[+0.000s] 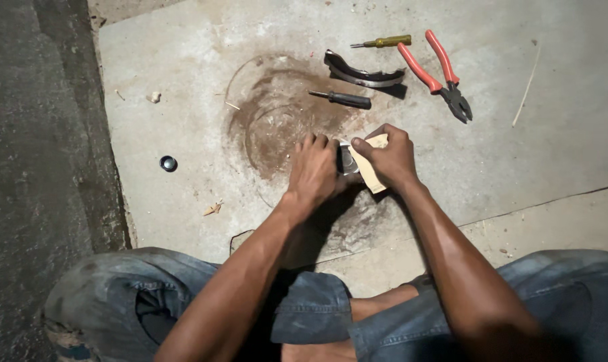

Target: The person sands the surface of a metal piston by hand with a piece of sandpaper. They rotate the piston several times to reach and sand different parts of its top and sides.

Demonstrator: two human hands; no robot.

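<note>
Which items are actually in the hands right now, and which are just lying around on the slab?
In hand:
- left hand on a curved metal part
- right hand pressing tan sandpaper on it

Lying about:
- second curved metal piece
- black-handled screwdriver
- yellow screwdriver
- red pliers
- small round cap

The person wears faded blue denim jeans (304,308), worn and dirt-smudged, with the legs rolled up into cuffs. Both forearms are bare, without sleeves.
</note>
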